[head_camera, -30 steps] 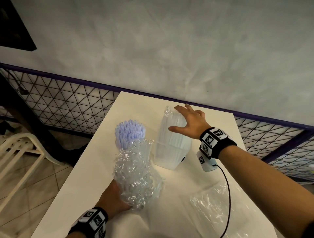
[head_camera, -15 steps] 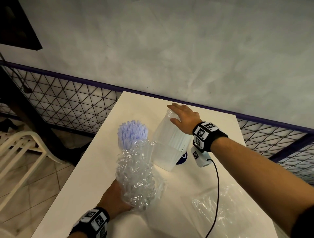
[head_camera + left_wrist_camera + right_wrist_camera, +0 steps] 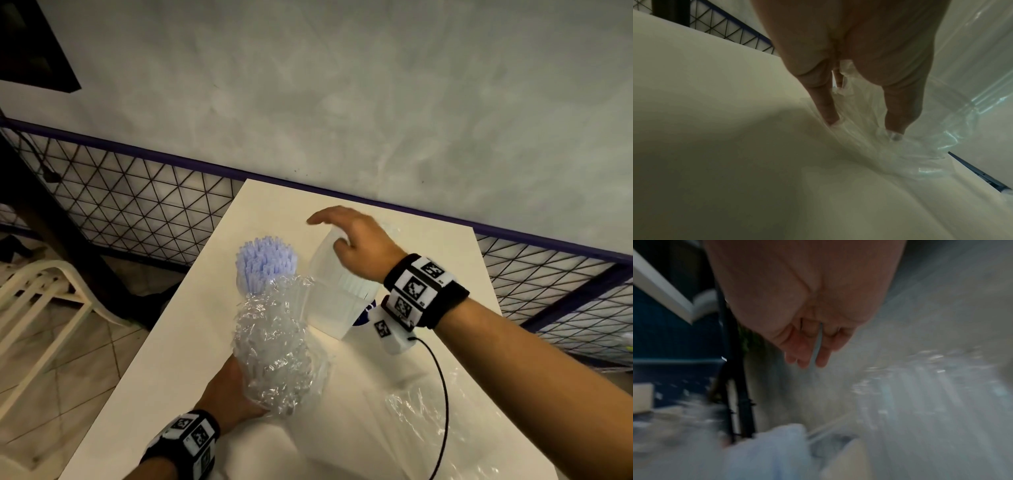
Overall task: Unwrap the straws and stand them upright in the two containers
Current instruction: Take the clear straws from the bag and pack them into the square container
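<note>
Your right hand, fingers loosely spread, rests atop the tilted straw bundle; your left hand grips the crumpled wrapper at lower centre.

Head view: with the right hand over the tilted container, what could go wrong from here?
The translucent container of white straws leans left under the right hand, whose fingers look relaxed rather than gripping; it might tip against the blue straws and spill. The left hand holds the crumpled wrapper right next to both, so pulling it away may drag them. Loose clear plastic on the table could snag the wrist cable.
</note>
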The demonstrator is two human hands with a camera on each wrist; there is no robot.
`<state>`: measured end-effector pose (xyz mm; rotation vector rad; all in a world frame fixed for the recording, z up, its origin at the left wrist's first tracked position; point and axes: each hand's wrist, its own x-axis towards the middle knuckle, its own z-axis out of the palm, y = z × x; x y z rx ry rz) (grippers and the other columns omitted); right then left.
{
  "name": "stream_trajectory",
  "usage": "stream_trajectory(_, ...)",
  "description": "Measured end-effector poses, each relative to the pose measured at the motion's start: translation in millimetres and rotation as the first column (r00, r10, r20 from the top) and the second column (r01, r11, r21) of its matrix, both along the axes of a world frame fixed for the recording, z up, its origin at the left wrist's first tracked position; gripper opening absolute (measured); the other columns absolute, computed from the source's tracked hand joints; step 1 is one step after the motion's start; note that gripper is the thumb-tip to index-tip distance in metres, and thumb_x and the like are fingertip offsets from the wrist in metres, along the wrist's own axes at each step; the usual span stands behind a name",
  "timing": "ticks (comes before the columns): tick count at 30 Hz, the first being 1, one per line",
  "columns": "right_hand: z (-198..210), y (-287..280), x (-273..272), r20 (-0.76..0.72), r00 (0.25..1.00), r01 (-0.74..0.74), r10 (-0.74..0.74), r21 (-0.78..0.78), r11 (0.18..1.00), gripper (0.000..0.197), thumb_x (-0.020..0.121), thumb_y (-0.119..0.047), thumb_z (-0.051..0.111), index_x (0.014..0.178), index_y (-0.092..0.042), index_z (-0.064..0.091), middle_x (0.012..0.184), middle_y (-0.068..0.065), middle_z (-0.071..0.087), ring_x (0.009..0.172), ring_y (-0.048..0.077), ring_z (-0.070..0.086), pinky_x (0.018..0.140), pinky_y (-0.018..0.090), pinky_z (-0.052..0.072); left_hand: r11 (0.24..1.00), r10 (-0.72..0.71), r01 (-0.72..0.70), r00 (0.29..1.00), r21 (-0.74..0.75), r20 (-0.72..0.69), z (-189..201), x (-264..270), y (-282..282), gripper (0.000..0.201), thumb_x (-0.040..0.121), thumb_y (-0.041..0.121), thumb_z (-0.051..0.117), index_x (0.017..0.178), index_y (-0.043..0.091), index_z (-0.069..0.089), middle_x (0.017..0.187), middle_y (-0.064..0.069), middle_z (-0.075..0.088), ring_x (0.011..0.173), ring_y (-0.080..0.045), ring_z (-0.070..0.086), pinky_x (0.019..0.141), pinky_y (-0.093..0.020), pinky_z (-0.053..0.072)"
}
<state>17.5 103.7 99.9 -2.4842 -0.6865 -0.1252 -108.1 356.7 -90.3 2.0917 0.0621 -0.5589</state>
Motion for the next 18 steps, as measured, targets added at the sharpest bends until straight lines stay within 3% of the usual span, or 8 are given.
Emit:
stream_trajectory(3,2,23,-28,-0.221,0.947,-0.264,0.233,-0.125,0.956,0.074,0.077,0.008,0.055,0.146,-0.015,0.044,0.152,0.004,0.045,0.139,0.016,0.040,0.115,0.027,0.027,1.000,-0.008,0.008,1.000,0.009,0.002,1,1,0,0.108,0.029,0.058,0.085,0.121,0.019,0.045,0.089,0.002,0.059,0.092,-0.019,0.063,0.089,-0.031,0.051)
stream_trajectory(4,-2,28,-33,-0.279,0.920,-0.324,0.274,-0.155,0.933,0.074,0.079,0.005,0.058,0.147,-0.016,0.042,0.154,0.003,0.043,0.141,0.016,0.039,0.117,0.028,0.026,1.000,-0.018,0.018,1.000,0.013,-0.008,0,0,0,0.107,0.028,0.057,0.085,0.120,0.016,0.047,0.086,0.002,0.057,0.091,-0.022,0.063,0.088,-0.030,0.051)
stream_trajectory(6,-17,32,-38,-0.335,0.896,-0.353,0.290,-0.145,0.924,0.064,0.084,-0.005,0.066,0.143,-0.019,0.048,0.150,0.000,0.049,0.136,0.017,0.045,0.115,0.034,0.034,1.000,-0.014,0.014,0.999,-0.006,-0.032,-2,0,2,0.113,0.024,0.063,0.086,0.114,0.006,0.050,0.082,0.000,0.058,0.094,-0.036,0.063,0.089,-0.041,0.052)
stream_trajectory(8,-29,32,-41,-0.315,0.911,-0.300,0.268,-0.058,0.952,0.046,0.086,-0.015,0.072,0.130,-0.019,0.060,0.139,-0.003,0.059,0.127,0.016,0.054,0.109,0.036,0.041,1.000,-0.027,0.027,0.999,0.006,-0.017,4,-1,1,0.111,0.020,0.069,0.082,0.107,0.006,0.053,0.086,0.001,0.062,0.091,-0.030,0.064,0.091,-0.043,0.052)
stream_trajectory(10,-41,32,-45,-0.284,0.930,-0.220,0.235,0.084,0.972,0.031,0.084,-0.019,0.078,0.114,-0.015,0.069,0.132,-0.004,0.064,0.123,0.010,0.057,0.106,0.028,0.042,0.999,-0.036,0.036,0.999,0.012,0.029,17,-4,-4,0.108,0.019,0.063,0.078,0.111,0.013,0.052,0.092,0.010,0.062,0.091,-0.017,0.063,0.092,-0.033,0.049)
stream_trajectory(13,-58,32,-56,-0.370,0.913,-0.031,0.172,0.357,0.933,0.021,0.080,-0.015,0.083,0.096,-0.010,0.071,0.123,-0.006,0.069,0.119,0.003,0.060,0.105,0.020,0.042,0.998,-0.050,0.049,0.998,0.046,0.025,22,-4,-6,0.095,0.027,0.056,0.073,0.110,0.016,0.050,0.091,0.016,0.059,0.094,-0.014,0.062,0.090,-0.026,0.047)
stream_trajectory(15,-70,34,-63,-0.444,0.884,0.094,0.148,0.478,0.873,0.025,0.078,-0.010,0.083,0.097,-0.011,0.067,0.110,-0.007,0.072,0.111,0.006,0.065,0.103,0.026,0.047,0.998,-0.048,0.047,0.999,0.048,0.025,18,-4,-4,0.091,0.034,0.054,0.078,0.113,0.014,0.055,0.095,0.010,0.065,0.094,-0.012,0.065,0.091,-0.032,0.051)
stream_trajectory(18,-84,37,-71,-0.492,0.857,0.166,0.151,0.542,0.824,0.034,0.079,-0.006,0.082,0.107,-0.017,0.065,0.096,-0.003,0.073,0.095,0.015,0.070,0.094,0.037,0.055,0.996,-0.050,0.048,0.998,0.069,0.029,18,-4,-2,0.088,0.033,0.053,0.075,0.111,0.015,0.058,0.096,0.012,0.064,0.094,-0.011,0.063,0.090,-0.028,0.050)
